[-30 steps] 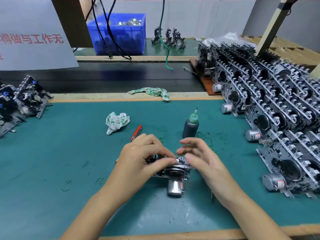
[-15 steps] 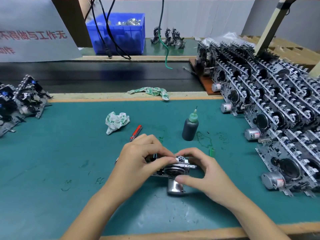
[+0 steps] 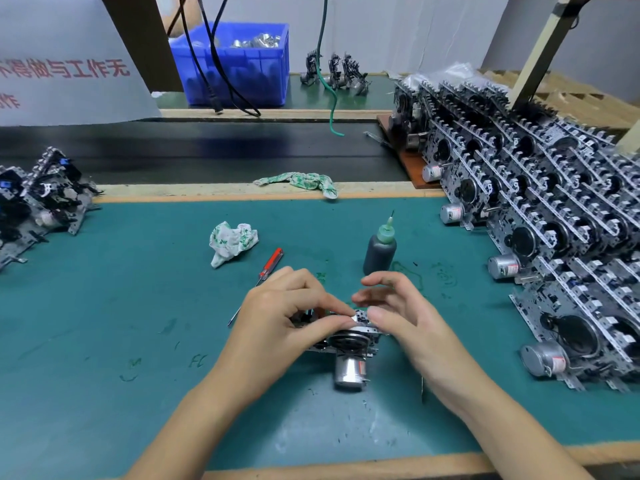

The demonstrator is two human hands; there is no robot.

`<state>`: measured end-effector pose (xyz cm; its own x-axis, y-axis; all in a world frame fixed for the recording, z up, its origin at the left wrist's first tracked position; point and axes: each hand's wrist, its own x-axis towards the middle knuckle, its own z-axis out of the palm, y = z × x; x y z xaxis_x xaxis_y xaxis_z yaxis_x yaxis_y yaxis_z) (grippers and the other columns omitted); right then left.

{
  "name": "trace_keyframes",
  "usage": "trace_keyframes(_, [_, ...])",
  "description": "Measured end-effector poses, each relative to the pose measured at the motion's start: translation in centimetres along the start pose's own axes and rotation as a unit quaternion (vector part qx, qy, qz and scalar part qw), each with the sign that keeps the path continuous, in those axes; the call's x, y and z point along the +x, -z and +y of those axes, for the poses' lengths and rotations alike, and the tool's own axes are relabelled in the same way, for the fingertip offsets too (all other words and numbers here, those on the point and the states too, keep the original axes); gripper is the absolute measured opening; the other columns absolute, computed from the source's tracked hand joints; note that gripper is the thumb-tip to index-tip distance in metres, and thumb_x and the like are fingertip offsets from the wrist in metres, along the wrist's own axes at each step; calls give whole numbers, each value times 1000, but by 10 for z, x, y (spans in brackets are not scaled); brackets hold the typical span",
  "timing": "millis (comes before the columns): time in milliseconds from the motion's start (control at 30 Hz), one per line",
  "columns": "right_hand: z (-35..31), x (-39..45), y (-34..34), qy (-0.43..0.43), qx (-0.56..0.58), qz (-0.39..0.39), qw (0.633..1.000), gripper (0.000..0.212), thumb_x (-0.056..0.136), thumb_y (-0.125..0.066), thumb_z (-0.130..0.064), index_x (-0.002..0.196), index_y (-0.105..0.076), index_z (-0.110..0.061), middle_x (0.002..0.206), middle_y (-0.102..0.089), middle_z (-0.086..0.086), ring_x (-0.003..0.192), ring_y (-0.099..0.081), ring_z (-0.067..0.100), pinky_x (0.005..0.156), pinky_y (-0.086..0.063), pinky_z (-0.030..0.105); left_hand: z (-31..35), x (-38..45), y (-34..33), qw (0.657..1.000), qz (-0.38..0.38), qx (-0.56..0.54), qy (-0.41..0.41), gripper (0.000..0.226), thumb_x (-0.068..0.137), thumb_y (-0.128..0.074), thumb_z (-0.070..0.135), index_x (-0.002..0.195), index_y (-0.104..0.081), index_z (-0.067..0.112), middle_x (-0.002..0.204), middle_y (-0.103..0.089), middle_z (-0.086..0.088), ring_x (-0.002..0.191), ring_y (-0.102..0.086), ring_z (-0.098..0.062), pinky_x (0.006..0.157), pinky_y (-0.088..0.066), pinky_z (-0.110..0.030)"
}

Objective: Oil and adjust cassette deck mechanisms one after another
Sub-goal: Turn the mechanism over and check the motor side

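Fingers (image 3: pixel 311 303) of the left hand (image 3: pixel 277 317) grip the cassette deck mechanism (image 3: pixel 346 341) near the mat's front edge; right hand (image 3: pixel 401 313), loosely spread, touches its right end, oil bottle (image 3: pixel 380 249) just beyond.

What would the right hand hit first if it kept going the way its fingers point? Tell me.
The right hand points left over the cassette deck mechanism, so it would probably first meet the left hand's fingers gripping the mechanism. Depth is unclear; it might pass just above them.
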<state>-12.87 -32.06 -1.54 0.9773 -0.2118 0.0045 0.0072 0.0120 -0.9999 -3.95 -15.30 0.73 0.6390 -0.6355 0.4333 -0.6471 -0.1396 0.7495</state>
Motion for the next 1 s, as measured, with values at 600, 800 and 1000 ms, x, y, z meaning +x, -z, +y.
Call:
trace_keyframes(600, [5, 1, -2, 58, -152, 4, 987, 29, 62, -79, -24, 89, -68, -30, 95, -67, -8, 99, -62, 15, 95, -45, 41, 2, 1, -3, 999, 18, 50, -15, 8, 74, -72, 31, 81, -77, 29, 69, -56, 11, 70, -49, -10, 66, -36, -17])
trace_keyframes(800, [6, 4, 2, 56, -161, -6, 985, 30, 61, -81, -23, 88, -70, -32, 95, -68, -10, 98, -63, 13, 92, -45, 27, 0, -1, -4, 998, 22, 55, -24, 18, 77, -66, 40, 81, -77, 27, 68, -52, 15, 69, -45, -7, 70, -35, -22])
trace_keyframes(1000, [6, 3, 4, 60, -151, -2, 987, 34, 62, -86, -13, 85, -72, -33, 95, -68, -9, 96, -63, 11, 90, -44, 24, 0, -1, -4, 999, 16, 38, -13, 16, 77, -65, 42, 82, -76, 32, 69, -53, 13, 71, -44, -6, 72, -37, -29])
